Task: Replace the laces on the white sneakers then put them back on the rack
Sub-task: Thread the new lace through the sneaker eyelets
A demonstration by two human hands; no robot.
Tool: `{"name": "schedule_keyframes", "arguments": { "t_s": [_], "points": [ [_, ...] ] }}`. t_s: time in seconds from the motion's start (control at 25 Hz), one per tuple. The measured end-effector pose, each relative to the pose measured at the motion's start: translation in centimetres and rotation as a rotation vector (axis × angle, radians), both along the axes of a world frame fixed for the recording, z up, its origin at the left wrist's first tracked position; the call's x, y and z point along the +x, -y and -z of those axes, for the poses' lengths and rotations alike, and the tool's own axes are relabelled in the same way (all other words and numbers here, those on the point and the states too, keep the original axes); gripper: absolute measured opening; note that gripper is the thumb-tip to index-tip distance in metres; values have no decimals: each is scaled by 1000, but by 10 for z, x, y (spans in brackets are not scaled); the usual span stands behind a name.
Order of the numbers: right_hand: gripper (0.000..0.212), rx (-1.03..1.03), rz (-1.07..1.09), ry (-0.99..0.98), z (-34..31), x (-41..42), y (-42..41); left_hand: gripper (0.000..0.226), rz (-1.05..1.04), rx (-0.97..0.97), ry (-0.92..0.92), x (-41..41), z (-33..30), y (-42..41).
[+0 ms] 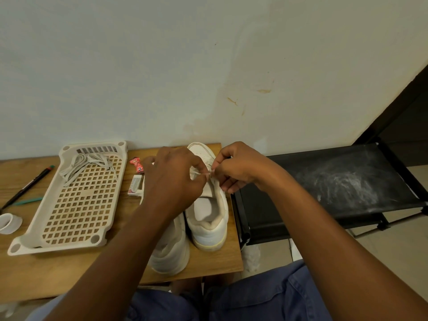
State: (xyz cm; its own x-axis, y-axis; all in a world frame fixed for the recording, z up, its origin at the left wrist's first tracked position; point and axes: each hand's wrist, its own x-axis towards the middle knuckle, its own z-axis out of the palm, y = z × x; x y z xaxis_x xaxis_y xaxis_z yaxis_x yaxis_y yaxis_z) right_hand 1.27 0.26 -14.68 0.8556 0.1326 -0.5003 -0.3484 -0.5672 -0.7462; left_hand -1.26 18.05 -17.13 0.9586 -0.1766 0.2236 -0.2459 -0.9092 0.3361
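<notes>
Two white sneakers (208, 218) stand side by side on the wooden table (69, 269), heels toward the camera and toes toward the wall, while the left hand (172, 179) and right hand (236, 167) pinch a lace (201, 173) over the right-hand shoe.

Wooden table (208, 262) holds two white sneakers (208, 218), a perforated plastic tray (78, 205), a pen (25, 186), a red wrapper (136, 164), a small box (134, 185), and a white cup (9, 223).
</notes>
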Motion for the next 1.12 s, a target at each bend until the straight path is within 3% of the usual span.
{"name": "schedule_keyframes", "arguments": {
  "t_s": [0.08,0.2,0.28,0.4,0.52,0.6,0.72,0.84,0.96,1.0,1.12],
  "points": [
    [16,9,5,-2,1,0,0,11,-68,-241,56,2,-4,-1],
    [17,8,4,-10,0,0,1,11,-395,-679,82,6,-20,-7],
    [17,5,-3,-13,0,0,1,11,-524,-774,50,9,-23,-14],
    [17,9,-6,-15,-1,0,0,30,-244,-634,-65,4,-19,-13],
    [17,8,-5,-14,-2,-1,0,25,18,-379,-86,0,-12,-2],
    [15,5,-12,-13,-2,-1,0,24,57,-106,-55,0,-6,0],
    [15,3,-17,-9,-1,0,-1,17,12,57,-23,-1,0,-1],
    [17,8,-4,-12,0,0,0,15,-29,-68,82,-4,-6,3],
    [17,16,-1,-14,-1,0,0,20,-352,-496,182,-4,-31,-3],
    [18,15,-3,-15,-1,0,0,20,-439,-532,195,-2,-36,-8],
    [18,7,-15,-10,0,0,0,22,-420,-261,46,-1,-35,-19]
  ]
}}
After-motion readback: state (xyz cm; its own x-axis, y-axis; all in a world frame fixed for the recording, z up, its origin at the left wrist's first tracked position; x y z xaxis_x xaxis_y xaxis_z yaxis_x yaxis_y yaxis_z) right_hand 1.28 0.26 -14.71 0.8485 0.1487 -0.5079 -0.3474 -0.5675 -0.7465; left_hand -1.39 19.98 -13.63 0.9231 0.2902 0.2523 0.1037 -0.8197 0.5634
